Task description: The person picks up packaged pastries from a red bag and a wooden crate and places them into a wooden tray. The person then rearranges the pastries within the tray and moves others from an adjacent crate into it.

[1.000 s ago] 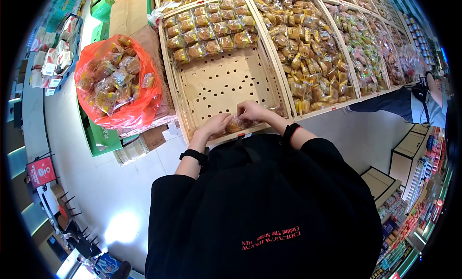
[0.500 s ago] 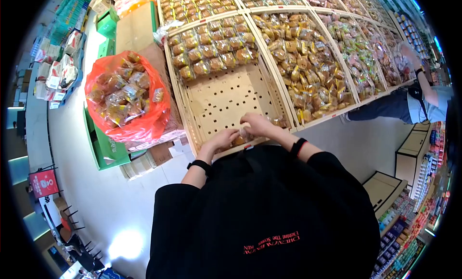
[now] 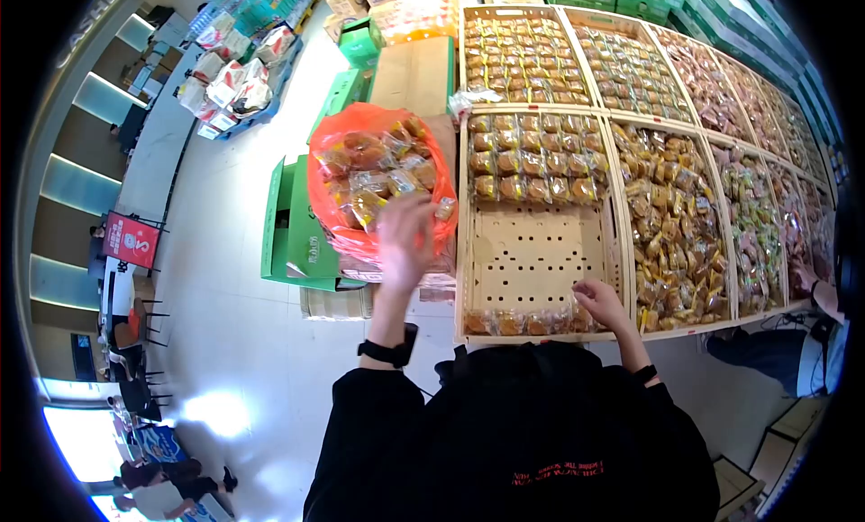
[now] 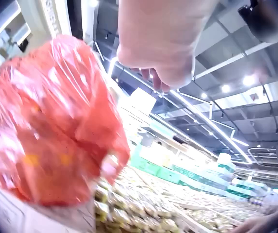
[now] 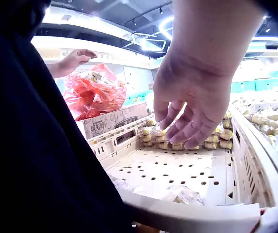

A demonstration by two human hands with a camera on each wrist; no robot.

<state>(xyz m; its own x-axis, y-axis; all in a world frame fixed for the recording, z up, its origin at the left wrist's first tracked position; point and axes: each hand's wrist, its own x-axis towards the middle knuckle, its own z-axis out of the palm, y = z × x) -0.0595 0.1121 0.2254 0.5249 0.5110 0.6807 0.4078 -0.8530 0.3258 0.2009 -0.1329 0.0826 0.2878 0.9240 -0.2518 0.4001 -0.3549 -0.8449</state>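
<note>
The left hand point(image 3: 405, 238) is over the near right side of a red plastic bag point(image 3: 329, 175) of wrapped buns point(image 3: 368, 151); its fingers look relaxed, holding nothing. In the left wrist view that hand point(image 4: 160, 43) hangs above and right of the bag point(image 4: 56, 121). Above the near right part of a beige perforated crate point(image 3: 532, 252), the right hand point(image 3: 602, 304) has loosely bent fingers and nothing in them. A row of wrapped buns point(image 3: 538, 322) lies along the crate's near edge, and several rows point(image 3: 538, 166) fill its far part. The right wrist view shows the right hand point(image 5: 192, 107) over the crate floor point(image 5: 173, 167).
Crates of loose wrapped buns point(image 3: 671, 225) adjoin on the right, with more crates point(image 3: 523, 58) behind. A green box point(image 3: 302, 229) stands left of the bag. Another person's arm point(image 3: 824, 299) reaches in at the far right.
The left hand has left the near row and moved left and forward to the bag. The right hand has let go of the wrapped bun and lifted slightly. The head view has turned left.
</note>
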